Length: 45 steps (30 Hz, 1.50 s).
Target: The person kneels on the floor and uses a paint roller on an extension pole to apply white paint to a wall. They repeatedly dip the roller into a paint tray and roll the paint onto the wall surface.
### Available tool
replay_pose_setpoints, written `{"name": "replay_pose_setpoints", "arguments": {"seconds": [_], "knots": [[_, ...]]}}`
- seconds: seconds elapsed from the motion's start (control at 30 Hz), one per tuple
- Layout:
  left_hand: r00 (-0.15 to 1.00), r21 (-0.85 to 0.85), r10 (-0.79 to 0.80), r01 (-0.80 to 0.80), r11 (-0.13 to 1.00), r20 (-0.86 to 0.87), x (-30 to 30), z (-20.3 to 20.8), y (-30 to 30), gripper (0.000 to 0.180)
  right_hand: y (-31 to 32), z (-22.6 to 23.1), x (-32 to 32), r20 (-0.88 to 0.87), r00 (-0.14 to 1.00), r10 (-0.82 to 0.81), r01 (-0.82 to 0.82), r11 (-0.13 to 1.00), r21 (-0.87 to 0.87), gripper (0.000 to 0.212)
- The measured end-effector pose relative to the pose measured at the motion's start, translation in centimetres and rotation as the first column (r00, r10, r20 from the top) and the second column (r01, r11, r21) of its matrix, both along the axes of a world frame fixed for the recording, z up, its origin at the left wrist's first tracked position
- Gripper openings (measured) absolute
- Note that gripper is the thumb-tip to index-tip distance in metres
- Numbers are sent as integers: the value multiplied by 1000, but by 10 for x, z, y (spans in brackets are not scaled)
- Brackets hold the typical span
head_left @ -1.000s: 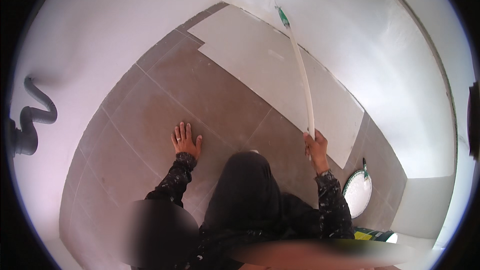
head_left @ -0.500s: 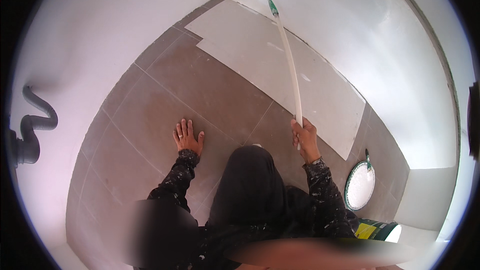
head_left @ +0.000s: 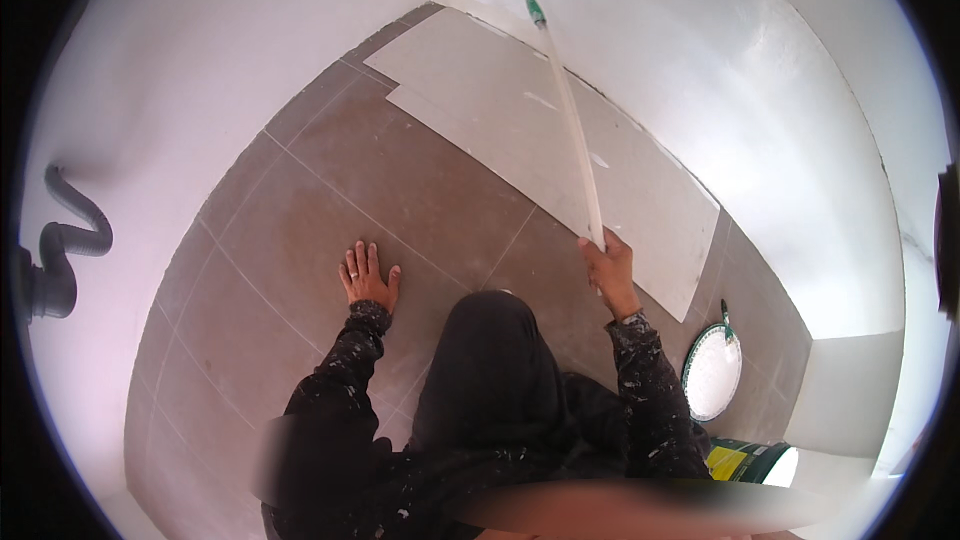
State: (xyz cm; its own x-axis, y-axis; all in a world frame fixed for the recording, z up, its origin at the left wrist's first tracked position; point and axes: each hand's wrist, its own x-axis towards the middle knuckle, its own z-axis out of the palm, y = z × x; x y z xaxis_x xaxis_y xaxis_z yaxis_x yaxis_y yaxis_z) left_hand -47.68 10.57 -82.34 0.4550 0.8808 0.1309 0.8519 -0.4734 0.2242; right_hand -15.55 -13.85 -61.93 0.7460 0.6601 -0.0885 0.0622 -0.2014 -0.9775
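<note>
My right hand [head_left: 612, 267] is closed round the lower end of a long white extension pole [head_left: 572, 130]. At the pole's far end is a green handle [head_left: 533, 8] with a thin wire frame, like a paint roller's, close to the far white wall [head_left: 660, 10]. Any roller head there cannot be made out against the white. My left hand [head_left: 369, 277] lies flat on the brown tiled floor [head_left: 400, 180], fingers spread, a ring on one finger. Both dark sleeves are specked with paint.
A pale sheet [head_left: 620, 190] covers the floor along the far wall. On the right lies a round lid [head_left: 713, 370] coated white, with a small green-handled brush [head_left: 727, 318] at its rim. A green and yellow bucket [head_left: 750, 462] is nearer me. A grey flexible pipe [head_left: 80, 230] leaves the left wall.
The view has shifted slightly, so most things sit a little further left. The pole's far end stays close to the wall, and both hands keep their hold and place.
</note>
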Motion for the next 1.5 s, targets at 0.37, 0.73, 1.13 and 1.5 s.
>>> {"name": "replay_pose_setpoints", "arguments": {"seconds": [0.37,0.73,1.13,1.5], "knots": [[1000,-20,5,-4,1000,7,-2,-2,4,74,0,3,16,127,986,-105,109,994,-29,32],[1000,-19,1,0,1000,15,-2,-3,8,75,100,-19,33,117,993,-2,13,996,-88,25],[1000,-7,-17,17,1000,25,-3,9,8,74,100,-66,61,90,994,-55,66,990,-123,32],[1000,-34,2,-2,999,-8,-2,2,10,74,-26,-82,47,122,989,-85,103,984,-148,32]]}}
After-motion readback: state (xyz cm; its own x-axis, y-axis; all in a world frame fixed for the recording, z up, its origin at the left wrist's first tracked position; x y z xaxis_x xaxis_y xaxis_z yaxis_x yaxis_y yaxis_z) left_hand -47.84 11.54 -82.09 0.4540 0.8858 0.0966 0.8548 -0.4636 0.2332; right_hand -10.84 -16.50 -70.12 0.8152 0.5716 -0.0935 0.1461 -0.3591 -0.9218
